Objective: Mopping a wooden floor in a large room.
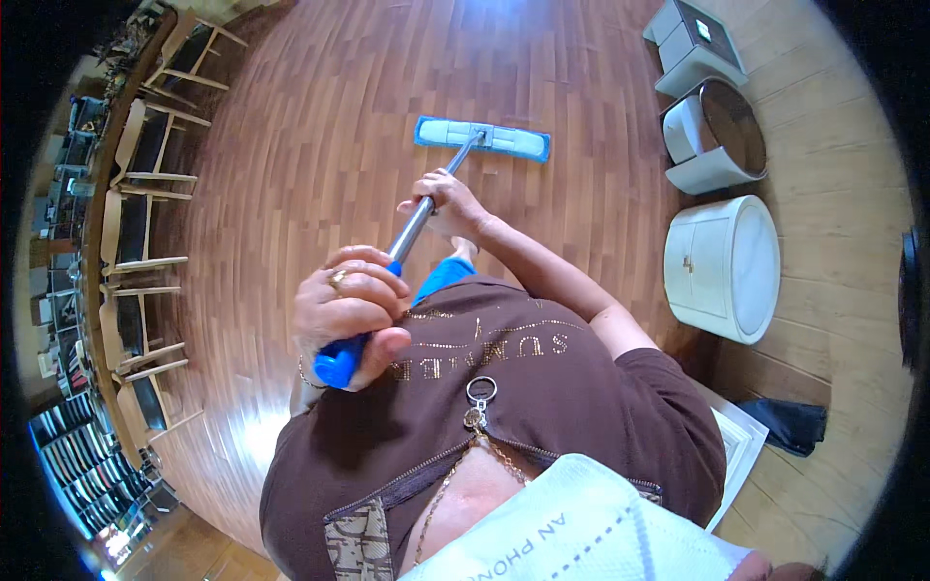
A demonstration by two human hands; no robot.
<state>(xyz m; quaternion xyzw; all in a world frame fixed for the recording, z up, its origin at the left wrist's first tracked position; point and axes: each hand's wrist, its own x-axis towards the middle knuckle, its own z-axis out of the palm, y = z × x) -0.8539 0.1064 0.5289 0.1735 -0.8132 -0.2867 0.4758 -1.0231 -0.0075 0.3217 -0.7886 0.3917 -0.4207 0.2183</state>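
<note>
A flat mop [455, 134] with a pale, blue-edged head lies against the wooden floor ahead of me. Its metal pole slants back toward my chest and ends in a blue grip. My left hand [351, 308], with a gold ring on one finger, is wrapped round that blue grip near the pole's end. Farther down, my right hand [448, 201] is closed on the bare metal part of the pole. Both hands are in front of my brown top.
Several wooden chairs [145, 232] line a long counter on the left. Along the right wall stand a white round cabinet [722, 269], a curved white-and-brown seat or table [712, 136] and a grey-white cabinet [693, 44]. A black bag-like thing [787, 426] lies at the lower right.
</note>
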